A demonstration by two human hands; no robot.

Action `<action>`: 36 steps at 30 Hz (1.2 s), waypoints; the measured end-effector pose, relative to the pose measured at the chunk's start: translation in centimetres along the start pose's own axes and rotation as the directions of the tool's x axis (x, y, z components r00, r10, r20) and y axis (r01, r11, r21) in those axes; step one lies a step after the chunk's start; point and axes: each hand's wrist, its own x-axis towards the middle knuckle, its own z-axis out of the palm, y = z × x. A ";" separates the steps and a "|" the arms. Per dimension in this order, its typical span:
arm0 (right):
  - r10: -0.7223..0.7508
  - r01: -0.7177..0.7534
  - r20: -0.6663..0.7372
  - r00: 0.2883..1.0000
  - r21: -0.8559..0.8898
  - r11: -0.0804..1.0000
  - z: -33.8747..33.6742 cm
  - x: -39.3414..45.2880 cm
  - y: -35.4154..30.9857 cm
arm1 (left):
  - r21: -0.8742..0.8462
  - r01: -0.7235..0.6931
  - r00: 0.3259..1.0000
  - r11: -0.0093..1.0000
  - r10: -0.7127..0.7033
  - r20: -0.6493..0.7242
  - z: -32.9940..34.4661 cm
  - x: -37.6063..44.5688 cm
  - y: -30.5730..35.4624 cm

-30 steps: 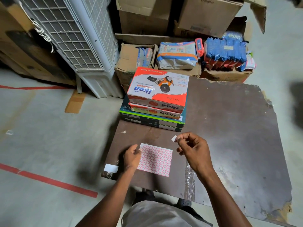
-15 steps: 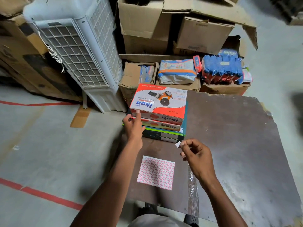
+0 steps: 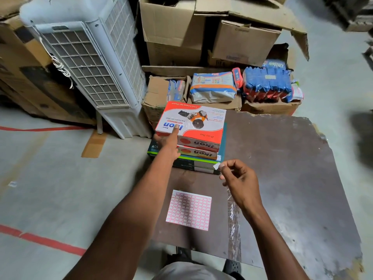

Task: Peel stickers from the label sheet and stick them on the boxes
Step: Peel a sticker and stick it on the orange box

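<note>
Clearly "ikon" on top box (image 3: 191, 123)

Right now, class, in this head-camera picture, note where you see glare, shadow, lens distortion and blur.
Head view: glare shows on the strip of clear tape stuck on the dark brown tabletop; a soft shadow crosses the pink-and-white label sheet; the wide lens bends the white air cooler so it leans; the far right edge is smeared, while the top orange box stays sharp.
</note>
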 end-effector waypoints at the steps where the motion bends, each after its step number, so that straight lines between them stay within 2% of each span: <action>1: -0.001 0.001 0.001 1.000 0.002 1.000 0.1 0.0 0.0 | -0.005 -0.012 1.000 1.000 0.012 -0.003 0.0 0.2 -0.1; 12: -0.005 0.005 0.026 1.000 -0.021 1.000 0.3 0.5 -0.2 | -0.083 -0.081 0.997 0.993 0.081 -0.012 -0.9 2.3 -1.3; 20: -0.087 0.092 0.092 0.992 -0.044 0.995 0.0 1.8 -2.1 | -0.116 -0.245 0.968 0.963 0.250 0.028 -2.9 -1.1 -0.4; 22: -0.134 0.138 0.142 0.981 -0.017 0.990 -0.2 2.2 -3.4 | -0.089 -0.364 0.922 0.927 0.372 0.106 -3.9 -2.4 0.1; 25: -0.250 0.246 0.205 0.946 0.045 0.968 -0.5 3.0 -5.8 | 0.032 -0.591 0.765 0.806 0.547 0.339 -5.6 -4.9 0.8; 27: -0.360 0.353 0.210 0.909 0.073 0.933 -0.7 3.5 -7.1 | 0.128 -0.705 0.658 0.698 0.575 0.486 -6.3 -6.5 1.2; 29: -0.441 0.427 0.162 0.883 0.116 0.897 -0.7 3.8 -8.3 | 0.178 -0.775 0.583 0.607 0.575 0.574 -6.8 -7.5 1.4; 31: -0.521 0.519 0.054 0.852 0.038 0.854 -0.9 4.4 -8.8 | 0.199 -0.790 0.556 0.580 0.541 0.631 -7.1 -8.5 1.6; 33: -0.542 0.542 -0.002 0.840 -0.029 0.840 -1.4 4.9 -8.9 | 0.203 -0.785 0.546 0.585 0.498 0.674 -7.5 -9.5 1.6; 36: -0.436 0.421 0.031 0.899 0.209 0.883 -2.0 4.9 -8.8 | 0.208 -0.789 0.516 0.578 0.440 0.735 -8.1 -11.0 1.5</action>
